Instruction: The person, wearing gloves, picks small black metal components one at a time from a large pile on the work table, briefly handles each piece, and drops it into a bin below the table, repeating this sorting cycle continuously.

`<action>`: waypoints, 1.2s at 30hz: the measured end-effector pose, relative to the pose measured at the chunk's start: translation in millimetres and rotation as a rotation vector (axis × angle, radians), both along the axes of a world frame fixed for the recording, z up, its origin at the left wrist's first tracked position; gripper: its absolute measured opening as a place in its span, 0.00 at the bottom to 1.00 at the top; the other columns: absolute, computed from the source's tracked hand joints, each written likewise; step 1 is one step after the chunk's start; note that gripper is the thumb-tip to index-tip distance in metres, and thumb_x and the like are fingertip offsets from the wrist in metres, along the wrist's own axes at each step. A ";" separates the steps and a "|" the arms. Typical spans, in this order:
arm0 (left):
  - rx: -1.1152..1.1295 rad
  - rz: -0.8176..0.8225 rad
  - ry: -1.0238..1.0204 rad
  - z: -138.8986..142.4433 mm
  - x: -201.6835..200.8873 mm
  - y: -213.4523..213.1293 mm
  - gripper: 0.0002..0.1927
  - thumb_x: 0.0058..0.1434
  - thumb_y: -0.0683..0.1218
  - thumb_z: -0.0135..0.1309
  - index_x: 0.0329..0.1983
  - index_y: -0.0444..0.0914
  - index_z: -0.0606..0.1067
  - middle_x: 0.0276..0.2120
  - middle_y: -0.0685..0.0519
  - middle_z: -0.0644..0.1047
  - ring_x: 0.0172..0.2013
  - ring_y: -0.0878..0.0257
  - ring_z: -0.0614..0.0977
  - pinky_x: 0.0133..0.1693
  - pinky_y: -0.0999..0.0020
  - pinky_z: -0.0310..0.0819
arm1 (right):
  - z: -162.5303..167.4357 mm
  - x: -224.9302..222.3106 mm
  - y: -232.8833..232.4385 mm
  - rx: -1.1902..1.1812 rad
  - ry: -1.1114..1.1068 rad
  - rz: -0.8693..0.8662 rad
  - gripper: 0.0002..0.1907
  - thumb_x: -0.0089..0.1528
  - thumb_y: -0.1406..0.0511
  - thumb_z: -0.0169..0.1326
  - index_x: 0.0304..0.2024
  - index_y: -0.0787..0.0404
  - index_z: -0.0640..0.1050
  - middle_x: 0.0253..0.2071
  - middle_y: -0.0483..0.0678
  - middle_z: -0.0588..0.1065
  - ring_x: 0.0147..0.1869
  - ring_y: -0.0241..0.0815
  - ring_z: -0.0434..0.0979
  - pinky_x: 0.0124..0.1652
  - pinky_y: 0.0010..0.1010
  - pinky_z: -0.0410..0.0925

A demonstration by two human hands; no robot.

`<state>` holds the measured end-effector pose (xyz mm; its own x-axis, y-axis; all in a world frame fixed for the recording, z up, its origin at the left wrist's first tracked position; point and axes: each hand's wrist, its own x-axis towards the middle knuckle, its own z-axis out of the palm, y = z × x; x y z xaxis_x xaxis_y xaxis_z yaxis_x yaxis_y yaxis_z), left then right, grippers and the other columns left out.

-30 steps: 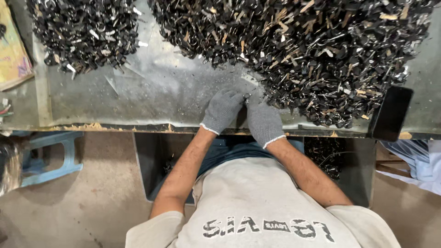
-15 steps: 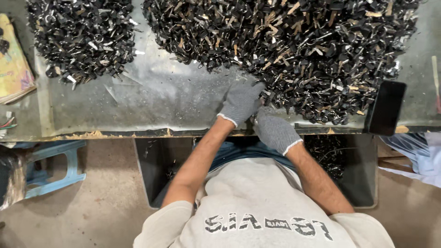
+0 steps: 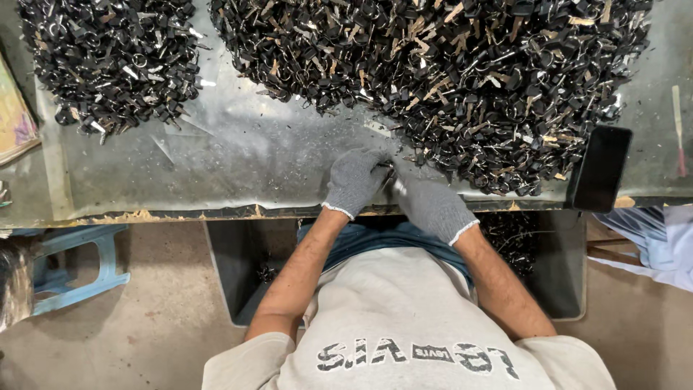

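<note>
Left hand: the left hand (image 3: 355,180), in a grey knitted glove, is in the middle of the frame at the near edge of the table. Its fingers are curled around a small dark metal piece (image 3: 388,175), which is mostly hidden between the two gloves.
Right hand: the right hand (image 3: 432,206), also in a grey glove, lies just right of the left one and touches it. Its fingers point to the same small piece, but I cannot tell if they pinch it or only rest against it.
Large pile: a large pile of black and metal parts (image 3: 447,65) fills the upper middle and upper right of the frame. Its lower edge comes just beside the hands.
Small pile: a smaller pile of the same parts (image 3: 115,58) is in the upper left, well apart from the hands.
Table: the grey table top (image 3: 238,159) is shiny, with small scraps on it, between the two piles.
Phone: a black phone (image 3: 599,167) lies at the right, at the table edge, touching the large pile.
Bin: a dark bin (image 3: 231,267) stands under the table edge, in front of the person, with some dark parts inside.
Stool: a blue plastic stool (image 3: 79,260) is in the lower left, on the floor.
</note>
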<state>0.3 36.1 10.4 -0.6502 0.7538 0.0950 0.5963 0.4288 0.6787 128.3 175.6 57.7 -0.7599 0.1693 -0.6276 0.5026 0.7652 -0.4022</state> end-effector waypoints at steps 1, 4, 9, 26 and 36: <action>-0.020 0.002 0.000 -2.5 -0.4 -0.1 0.12 0.54 0.47 0.59 0.42 0.43 0.83 0.37 0.46 0.81 0.42 0.46 0.82 0.46 0.52 0.76 | 0.0 -1.2 -1.0 0.019 0.107 0.088 0.25 0.67 0.61 0.50 0.63 0.62 0.60 0.35 0.62 0.79 0.40 0.62 0.82 0.48 0.53 0.73; -0.061 -0.031 0.005 -8.9 -4.0 -1.4 0.14 0.53 0.48 0.61 0.43 0.43 0.82 0.38 0.46 0.81 0.42 0.46 0.82 0.45 0.51 0.75 | -1.9 -3.8 -5.9 0.155 0.243 0.165 0.11 0.67 0.63 0.50 0.41 0.65 0.76 0.31 0.59 0.79 0.34 0.55 0.84 0.40 0.49 0.75; -0.121 -0.028 0.012 -14.8 -5.7 -6.3 0.13 0.54 0.48 0.61 0.44 0.43 0.82 0.39 0.47 0.82 0.43 0.47 0.83 0.46 0.52 0.76 | -7.8 -2.9 -6.7 0.175 0.230 -0.193 0.16 0.75 0.60 0.44 0.48 0.69 0.72 0.28 0.58 0.79 0.30 0.50 0.83 0.27 0.39 0.76; -0.073 -0.226 0.346 -12.1 -2.6 -7.5 0.12 0.61 0.41 0.55 0.49 0.38 0.76 0.41 0.45 0.79 0.44 0.46 0.81 0.48 0.51 0.76 | -44.3 -10.1 -29.6 0.402 0.477 0.022 0.36 0.47 0.53 0.54 0.51 0.70 0.67 0.36 0.63 0.79 0.38 0.62 0.83 0.35 0.47 0.76; 0.026 0.019 -0.027 9.9 -6.7 -0.8 0.24 0.52 0.47 0.63 0.54 0.41 0.76 0.42 0.43 0.81 0.42 0.44 0.82 0.43 0.52 0.76 | -11.7 7.8 -17.9 0.253 0.352 0.108 0.12 0.72 0.65 0.45 0.48 0.70 0.72 0.33 0.61 0.78 0.30 0.54 0.83 0.30 0.45 0.76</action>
<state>-6.4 35.3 20.3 -0.6670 0.7388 0.0962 0.5694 0.4222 0.7054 136.1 157.7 46.0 -0.9416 0.1926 -0.2763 0.2807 0.9022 -0.3275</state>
